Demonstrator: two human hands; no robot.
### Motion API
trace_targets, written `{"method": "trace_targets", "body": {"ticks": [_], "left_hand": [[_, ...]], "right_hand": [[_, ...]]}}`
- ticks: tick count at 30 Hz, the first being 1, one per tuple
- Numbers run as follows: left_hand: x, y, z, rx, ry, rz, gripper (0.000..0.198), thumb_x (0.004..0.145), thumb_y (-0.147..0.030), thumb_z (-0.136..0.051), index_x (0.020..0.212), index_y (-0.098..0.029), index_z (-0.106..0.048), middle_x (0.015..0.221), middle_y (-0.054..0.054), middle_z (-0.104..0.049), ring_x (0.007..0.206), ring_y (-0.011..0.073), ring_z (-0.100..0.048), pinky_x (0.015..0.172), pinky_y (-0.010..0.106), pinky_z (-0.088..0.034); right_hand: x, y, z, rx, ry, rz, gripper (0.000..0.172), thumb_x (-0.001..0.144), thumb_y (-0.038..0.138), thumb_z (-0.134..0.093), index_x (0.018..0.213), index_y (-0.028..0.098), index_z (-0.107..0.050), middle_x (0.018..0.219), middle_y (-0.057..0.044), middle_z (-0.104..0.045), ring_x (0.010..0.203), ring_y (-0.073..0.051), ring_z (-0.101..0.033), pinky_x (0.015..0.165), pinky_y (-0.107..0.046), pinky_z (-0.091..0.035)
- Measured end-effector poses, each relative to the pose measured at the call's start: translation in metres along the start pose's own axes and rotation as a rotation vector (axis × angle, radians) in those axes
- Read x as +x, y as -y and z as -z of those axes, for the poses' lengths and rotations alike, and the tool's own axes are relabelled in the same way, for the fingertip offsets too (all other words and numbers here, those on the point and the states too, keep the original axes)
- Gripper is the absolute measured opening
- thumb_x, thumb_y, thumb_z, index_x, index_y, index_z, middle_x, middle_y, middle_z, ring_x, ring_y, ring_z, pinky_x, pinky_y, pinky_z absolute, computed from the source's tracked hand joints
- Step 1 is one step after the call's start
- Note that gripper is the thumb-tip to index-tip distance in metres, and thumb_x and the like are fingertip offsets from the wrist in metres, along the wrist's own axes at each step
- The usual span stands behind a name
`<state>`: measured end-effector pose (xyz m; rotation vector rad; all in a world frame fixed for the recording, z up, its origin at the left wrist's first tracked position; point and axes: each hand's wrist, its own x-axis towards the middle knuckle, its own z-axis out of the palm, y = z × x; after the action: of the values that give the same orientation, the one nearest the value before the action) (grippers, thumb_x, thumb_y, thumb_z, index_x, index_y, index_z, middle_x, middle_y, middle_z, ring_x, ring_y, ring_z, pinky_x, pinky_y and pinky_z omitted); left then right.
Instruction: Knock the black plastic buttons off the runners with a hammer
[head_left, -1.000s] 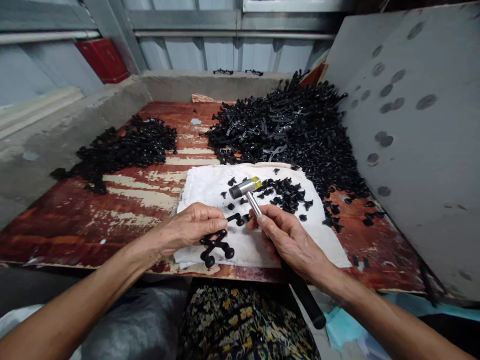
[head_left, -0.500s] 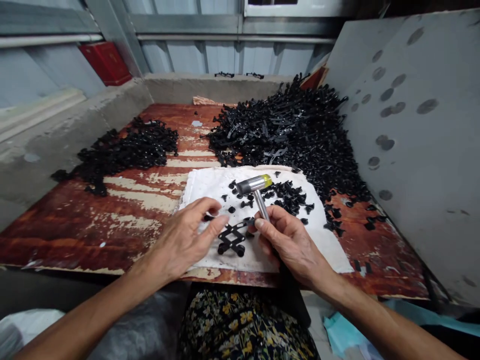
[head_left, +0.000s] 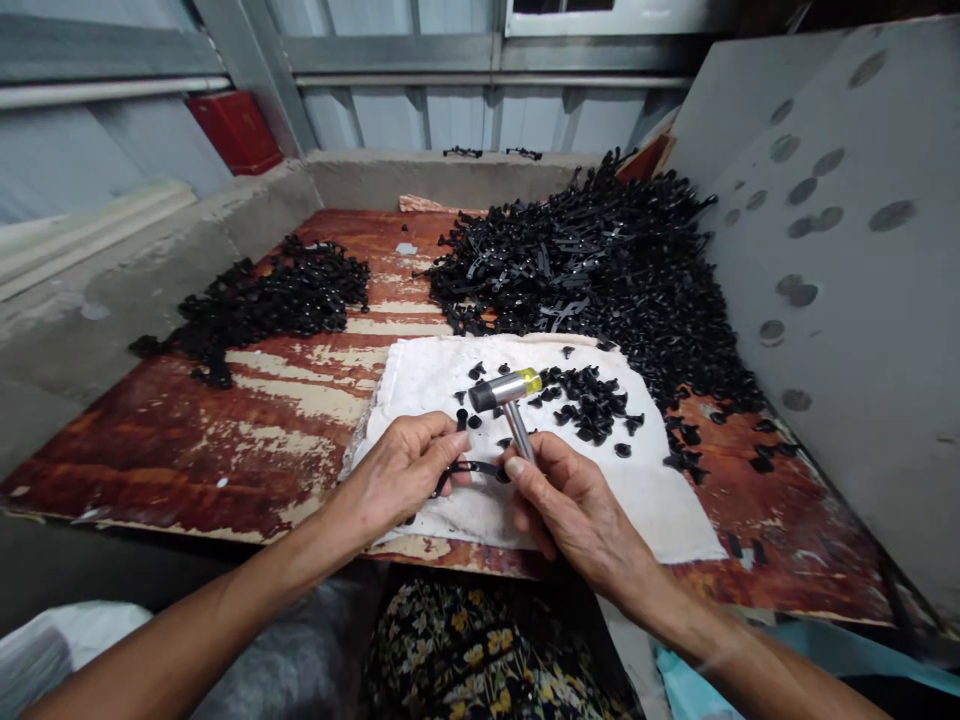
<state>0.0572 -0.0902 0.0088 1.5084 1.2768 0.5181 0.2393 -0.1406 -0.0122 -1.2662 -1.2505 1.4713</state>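
Note:
My left hand [head_left: 409, 465] is closed on a black hinged linkage [head_left: 474, 466], pinching it between thumb and fingers. The linkage's right end reaches the fingertips of my right hand [head_left: 574, 495]. That hand is wrapped round the handle of a small mallet [head_left: 506, 390], whose metal head has one black face and one yellow face. The mallet head is tilted above a white cloth [head_left: 480, 515]. Small black knob-like pieces [head_left: 592, 405] lie scattered on the cloth, mostly right of the mallet. Part of the linkage is hidden by my left fingers.
A large heap of black parts [head_left: 585, 250] rises behind the cloth at right. A smaller heap [head_left: 277, 300] sits at left on the worn red-brown tabletop [head_left: 300, 400]. A spotted pale panel [head_left: 862, 300] borders the right side.
The linkage, spread in a crossed shape near the cloth, is now gripped by my left hand and looks narrower. My left fingers have closed. The mallet stays in my right hand.

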Motion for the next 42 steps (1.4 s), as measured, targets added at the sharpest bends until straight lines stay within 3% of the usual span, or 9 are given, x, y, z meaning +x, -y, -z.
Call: {"method": "trace_targets", "body": {"ticks": [6, 13, 21, 25, 35, 42], "left_hand": [[0.015, -0.007, 0.011, 0.050, 0.120, 0.147, 0.025, 0.080, -0.041, -0.052, 0.072, -0.017, -0.054, 0.053, -0.003, -0.053, 0.039, 0.0067, -0.042, 0.034, 0.016, -0.027], [0.030, -0.006, 0.013, 0.004, 0.194, 0.141, 0.027, 0.079, -0.041, -0.058, 0.072, -0.016, -0.054, 0.053, -0.004, -0.051, 0.039, 0.0038, -0.039, 0.036, 0.013, -0.023], [0.029, -0.013, 0.011, 0.045, 0.253, 0.158, 0.026, 0.079, -0.039, -0.058, 0.067, -0.017, -0.050, 0.051, -0.006, -0.048, 0.039, 0.0029, -0.033, 0.035, 0.014, -0.020], [0.031, -0.012, 0.011, 0.050, 0.243, 0.159, 0.027, 0.077, -0.040, -0.060, 0.066, -0.017, -0.050, 0.051, -0.005, -0.048, 0.041, 0.0041, -0.037, 0.037, 0.014, -0.021], [0.030, -0.024, 0.006, 0.054, 0.184, 0.272, 0.018, 0.083, -0.024, -0.053, 0.067, -0.016, -0.051, 0.047, -0.007, -0.046, 0.038, 0.0030, -0.037, 0.037, 0.013, -0.021], [0.032, -0.019, 0.007, 0.022, 0.194, 0.232, 0.021, 0.077, -0.030, -0.060, 0.065, -0.016, -0.051, 0.047, -0.006, -0.046, 0.038, 0.0026, -0.037, 0.036, 0.012, -0.020]], "right_hand": [[-0.002, -0.008, 0.018, 0.088, -0.117, -0.032, 0.035, 0.087, 0.055, -0.058, 0.084, 0.021, -0.053, 0.051, 0.008, -0.048, 0.038, -0.005, -0.033, 0.033, -0.016, -0.027], [-0.002, -0.008, 0.020, 0.199, -0.102, -0.028, 0.038, 0.082, 0.056, -0.065, 0.078, 0.020, -0.053, 0.053, 0.009, -0.047, 0.037, -0.004, -0.032, 0.030, -0.013, -0.028], [-0.001, -0.009, 0.020, 0.230, -0.098, -0.013, 0.034, 0.084, 0.051, -0.064, 0.080, 0.020, -0.053, 0.063, 0.006, -0.053, 0.038, -0.003, -0.035, 0.030, -0.014, -0.029], [-0.001, -0.010, 0.020, 0.236, -0.094, -0.018, 0.033, 0.085, 0.051, -0.063, 0.081, 0.020, -0.053, 0.064, 0.006, -0.053, 0.038, -0.003, -0.035, 0.030, -0.014, -0.029], [-0.001, -0.009, 0.022, 0.240, -0.093, -0.013, 0.033, 0.084, 0.051, -0.064, 0.080, 0.020, -0.053, 0.070, 0.005, -0.055, 0.040, -0.004, -0.038, 0.030, -0.015, -0.031], [-0.001, -0.011, 0.022, 0.225, -0.092, -0.010, 0.031, 0.086, 0.050, -0.062, 0.081, 0.021, -0.053, 0.066, 0.006, -0.054, 0.040, -0.004, -0.037, 0.030, -0.015, -0.031]]}}
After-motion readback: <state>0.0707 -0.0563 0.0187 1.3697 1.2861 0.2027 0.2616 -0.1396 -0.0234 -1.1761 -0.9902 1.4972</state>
